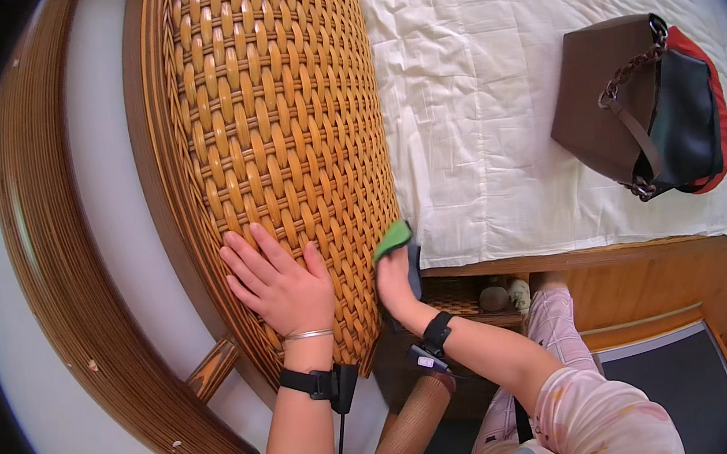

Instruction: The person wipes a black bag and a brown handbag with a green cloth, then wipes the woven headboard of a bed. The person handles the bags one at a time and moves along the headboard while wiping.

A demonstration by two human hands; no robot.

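Observation:
My left hand rests with fingers spread on the woven rattan panel of what looks like a headboard, holding nothing. A black strap and a thin silver bracelet circle that wrist. At the panel's right edge, near its lower end, my right hand grips a green and dark grey cloth. The cloth partly covers its fingers and lies against the edge of the weave, beside the mattress corner. Another black strap is around the right wrist.
A white sheet covers the bed on the right, with a brown handbag on it. A curved wooden rail runs along the left. Below the bed edge, a shelf holds small items. A wooden frame stands lower right.

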